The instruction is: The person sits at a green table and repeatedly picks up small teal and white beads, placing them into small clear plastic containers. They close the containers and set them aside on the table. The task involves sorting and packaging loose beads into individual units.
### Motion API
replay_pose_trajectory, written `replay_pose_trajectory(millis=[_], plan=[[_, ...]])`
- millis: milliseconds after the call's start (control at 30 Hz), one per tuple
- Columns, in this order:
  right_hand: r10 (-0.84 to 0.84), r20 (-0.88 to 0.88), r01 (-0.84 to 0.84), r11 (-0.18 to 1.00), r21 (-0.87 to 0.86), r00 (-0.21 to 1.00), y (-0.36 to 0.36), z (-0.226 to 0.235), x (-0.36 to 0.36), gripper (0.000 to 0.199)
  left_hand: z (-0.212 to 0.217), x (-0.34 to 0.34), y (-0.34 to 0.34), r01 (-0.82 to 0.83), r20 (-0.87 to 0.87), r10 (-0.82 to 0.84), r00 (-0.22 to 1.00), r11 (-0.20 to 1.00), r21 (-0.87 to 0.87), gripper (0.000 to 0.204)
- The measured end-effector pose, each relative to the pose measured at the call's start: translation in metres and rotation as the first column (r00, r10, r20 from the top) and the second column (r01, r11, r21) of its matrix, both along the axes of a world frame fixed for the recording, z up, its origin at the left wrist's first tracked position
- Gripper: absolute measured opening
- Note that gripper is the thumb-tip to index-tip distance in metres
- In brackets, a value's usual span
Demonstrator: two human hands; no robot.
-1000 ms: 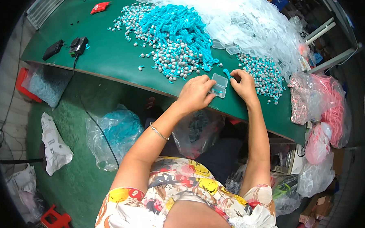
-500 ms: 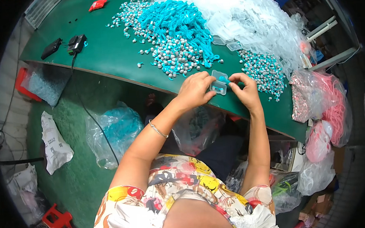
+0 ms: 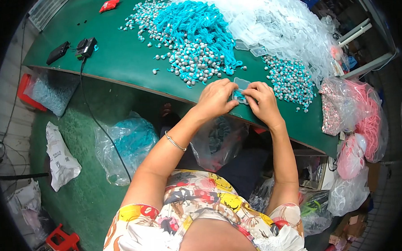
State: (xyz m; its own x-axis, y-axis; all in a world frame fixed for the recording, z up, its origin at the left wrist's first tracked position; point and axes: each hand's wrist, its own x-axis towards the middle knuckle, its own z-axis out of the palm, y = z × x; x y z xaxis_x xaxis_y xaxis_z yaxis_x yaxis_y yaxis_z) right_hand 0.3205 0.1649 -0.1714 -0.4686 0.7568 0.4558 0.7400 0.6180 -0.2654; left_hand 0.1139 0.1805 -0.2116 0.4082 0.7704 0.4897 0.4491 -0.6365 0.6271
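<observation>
At the table's front edge, my left hand [image 3: 216,98] grips a small clear plastic box [image 3: 241,82] by its left side, its lid folded back. Inside the box lies a bit of turquoise cord [image 3: 238,96]. The fingers of my right hand [image 3: 263,102] are pinched together over the box's right part, on the cord, though the fingertips partly hide it. Beyond my left hand is a heap of turquoise cords [image 3: 196,24], with silver round beads on turquoise ends [image 3: 194,63] in front. Another pile of such beads [image 3: 291,81] lies right of my right hand.
A large heap of clear plastic boxes [image 3: 272,21] covers the far right of the green table [image 3: 113,62]. A black device [image 3: 85,48] with a cable sits at the left, near a red packet [image 3: 110,5]. Bags with pink cords [image 3: 366,114] stand at the right end.
My right hand has moved left and over the box, bringing the turquoise cord down into it. My left hand keeps its hold on the box in nearly the same place.
</observation>
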Motion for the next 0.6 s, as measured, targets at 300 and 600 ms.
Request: replay_pose_trajectory(millis=[300, 600], plan=[[-0.151, -0.086, 0.139, 0.981, -0.135, 0.985, 0.03, -0.019, 0.016, 0.022, -0.001, 0.0, -0.001, 0.001, -0.002, -0.001, 1.0, 0.999, 0.038, 0.041], [-0.017, -0.283, -0.017, 0.993, -0.116, 0.959, 0.011, -0.003, 0.022, 0.02, 0.007, 0.001, -0.004, 0.025, 0.013, -0.025, 1.0, 0.999, 0.042, 0.059]])
